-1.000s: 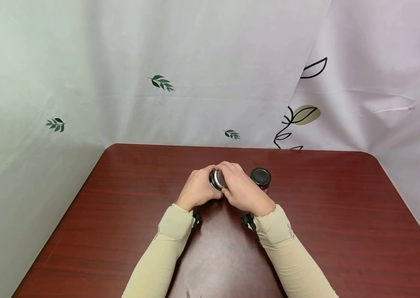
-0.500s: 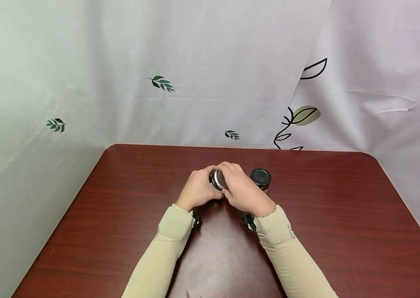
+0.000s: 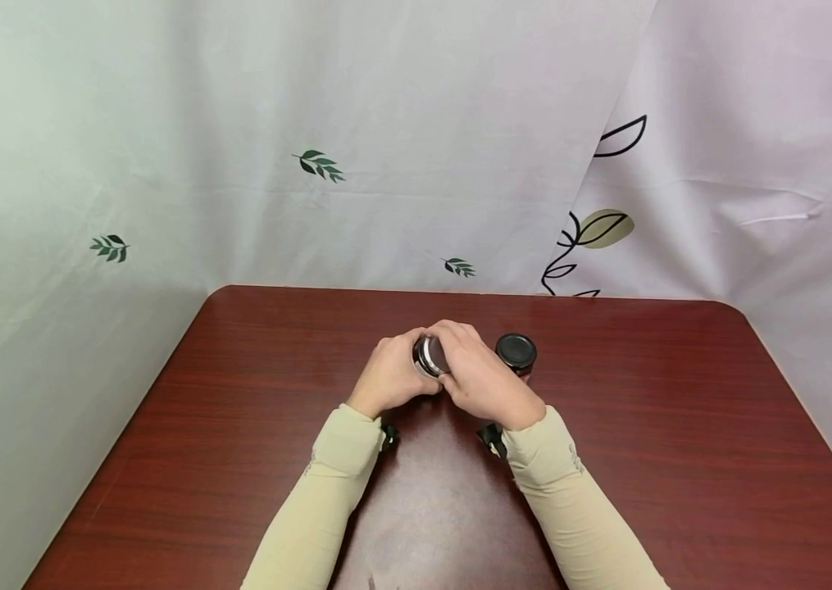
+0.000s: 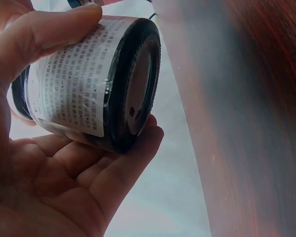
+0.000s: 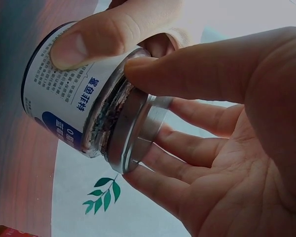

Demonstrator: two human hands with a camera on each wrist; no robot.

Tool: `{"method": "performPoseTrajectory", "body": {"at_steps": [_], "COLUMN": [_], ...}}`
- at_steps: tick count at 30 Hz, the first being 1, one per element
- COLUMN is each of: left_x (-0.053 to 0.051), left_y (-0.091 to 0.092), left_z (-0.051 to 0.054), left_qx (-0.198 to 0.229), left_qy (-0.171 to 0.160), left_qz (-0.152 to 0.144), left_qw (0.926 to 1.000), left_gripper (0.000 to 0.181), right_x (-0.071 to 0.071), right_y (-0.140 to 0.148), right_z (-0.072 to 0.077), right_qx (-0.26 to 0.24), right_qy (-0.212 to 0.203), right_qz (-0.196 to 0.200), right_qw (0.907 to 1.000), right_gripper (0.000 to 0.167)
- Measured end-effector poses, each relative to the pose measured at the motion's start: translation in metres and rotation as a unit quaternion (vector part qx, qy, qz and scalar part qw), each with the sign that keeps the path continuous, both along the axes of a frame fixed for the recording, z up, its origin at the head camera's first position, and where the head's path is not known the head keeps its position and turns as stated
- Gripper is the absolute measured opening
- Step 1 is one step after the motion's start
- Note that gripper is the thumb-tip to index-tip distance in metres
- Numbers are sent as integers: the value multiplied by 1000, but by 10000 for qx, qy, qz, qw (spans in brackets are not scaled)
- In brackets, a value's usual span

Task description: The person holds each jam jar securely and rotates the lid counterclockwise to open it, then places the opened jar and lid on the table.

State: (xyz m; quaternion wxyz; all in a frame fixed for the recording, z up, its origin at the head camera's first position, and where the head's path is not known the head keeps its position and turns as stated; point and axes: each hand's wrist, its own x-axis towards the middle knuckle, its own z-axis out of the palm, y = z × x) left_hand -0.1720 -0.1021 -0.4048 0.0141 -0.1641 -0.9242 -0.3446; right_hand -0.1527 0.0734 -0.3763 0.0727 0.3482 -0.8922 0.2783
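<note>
Over a reddish wood-grain table [image 3: 681, 442], the left hand [image 3: 395, 373] grips a tilted, probably glass jar [image 4: 74, 89], the right hand [image 3: 480, 373] its metal lid [image 5: 132, 129]; rigid, slick, breakable, I'd judge: best held round the body.

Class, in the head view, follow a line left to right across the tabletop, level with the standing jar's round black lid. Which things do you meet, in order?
Bare left grip, tilted cylindrical jar with white label and silver metal lid, bare right grip, standing jar with round black lid.
</note>
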Motion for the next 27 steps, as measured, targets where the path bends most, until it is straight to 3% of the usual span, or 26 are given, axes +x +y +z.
{"method": "performPoseTrajectory", "body": {"at_steps": [27], "left_x": [-2], "left_y": [-3], "left_z": [-1], "left_qx": [-8], "left_qy": [36], "left_qz": [47], "left_qw": [10000], "left_gripper": [64], "right_x": [1], "right_y": [1], "right_z": [4], "right_qx": [-22], "right_qy": [-179], "right_qz": [-180], "right_qw": [9997], "right_gripper": [56]}}
